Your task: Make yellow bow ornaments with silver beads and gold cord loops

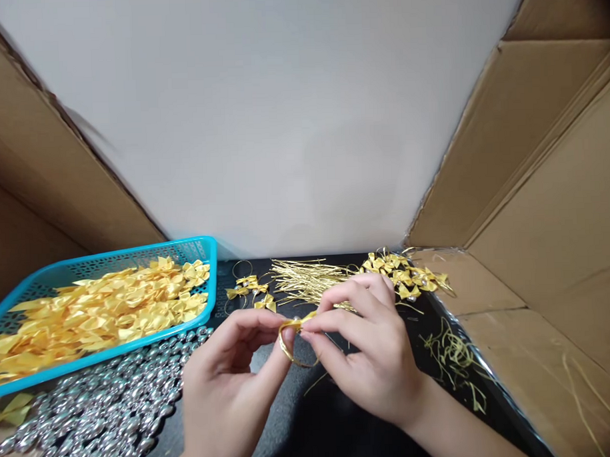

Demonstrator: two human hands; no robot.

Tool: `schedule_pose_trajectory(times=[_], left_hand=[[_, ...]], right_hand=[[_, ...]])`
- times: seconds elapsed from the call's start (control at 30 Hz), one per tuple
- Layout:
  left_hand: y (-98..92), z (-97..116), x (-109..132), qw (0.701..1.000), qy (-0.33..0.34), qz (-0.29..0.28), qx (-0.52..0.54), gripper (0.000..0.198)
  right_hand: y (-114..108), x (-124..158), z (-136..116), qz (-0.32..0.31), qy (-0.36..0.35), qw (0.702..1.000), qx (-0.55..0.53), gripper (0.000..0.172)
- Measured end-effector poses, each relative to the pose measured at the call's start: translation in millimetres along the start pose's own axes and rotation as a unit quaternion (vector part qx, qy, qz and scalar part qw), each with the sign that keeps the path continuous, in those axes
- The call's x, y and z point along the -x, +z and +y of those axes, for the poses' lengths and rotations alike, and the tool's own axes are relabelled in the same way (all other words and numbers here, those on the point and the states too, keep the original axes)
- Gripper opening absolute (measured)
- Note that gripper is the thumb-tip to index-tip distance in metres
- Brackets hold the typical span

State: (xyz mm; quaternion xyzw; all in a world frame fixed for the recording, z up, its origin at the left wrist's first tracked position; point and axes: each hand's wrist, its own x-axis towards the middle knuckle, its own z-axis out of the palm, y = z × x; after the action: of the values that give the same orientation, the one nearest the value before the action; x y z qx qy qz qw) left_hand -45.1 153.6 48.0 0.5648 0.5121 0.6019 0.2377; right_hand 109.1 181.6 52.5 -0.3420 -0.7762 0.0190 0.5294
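Note:
A yellow ribbon bow (308, 317) with a small bead at its middle is pinched between my two hands above the black work surface. From it hangs a loop of gold cord (300, 363). The thumb and fingers of my left hand (235, 377) close on the bow's left side, partly covering it. My right hand (372, 349) pinches the right side with thumb and fingertips. Just behind the hands lies a bundle of gold cord pieces (307, 278).
At left, a turquoise basket (212, 272) holds many yellow bows. Silver beads (115, 395) spread before it. Bows with loops lie at the back, in a small group (254, 287) and a larger pile (404, 275). Cord scraps (454, 350) lie right. Cardboard walls (557, 146) flank the surface.

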Motion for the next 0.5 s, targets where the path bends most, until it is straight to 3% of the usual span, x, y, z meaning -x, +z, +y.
schedule_pose_trajectory(times=[0.23,0.37,0.5], left_hand=[[-0.7,1,-3,0.998,-0.016,-0.042,0.032,0.015],[-1.9,-1,-8,0.994,-0.059,-0.07,0.053,0.011],[-1.8,-6,-11,0.993,-0.085,-0.06,0.057,0.011]], right_hand=[[0,-2,2,0.003,0.009,1.0,-0.005,0.012],[0,-3,2,-0.005,0.015,1.0,-0.006,0.012],[-2,-5,4,-0.017,0.013,1.0,-0.01,0.011]])
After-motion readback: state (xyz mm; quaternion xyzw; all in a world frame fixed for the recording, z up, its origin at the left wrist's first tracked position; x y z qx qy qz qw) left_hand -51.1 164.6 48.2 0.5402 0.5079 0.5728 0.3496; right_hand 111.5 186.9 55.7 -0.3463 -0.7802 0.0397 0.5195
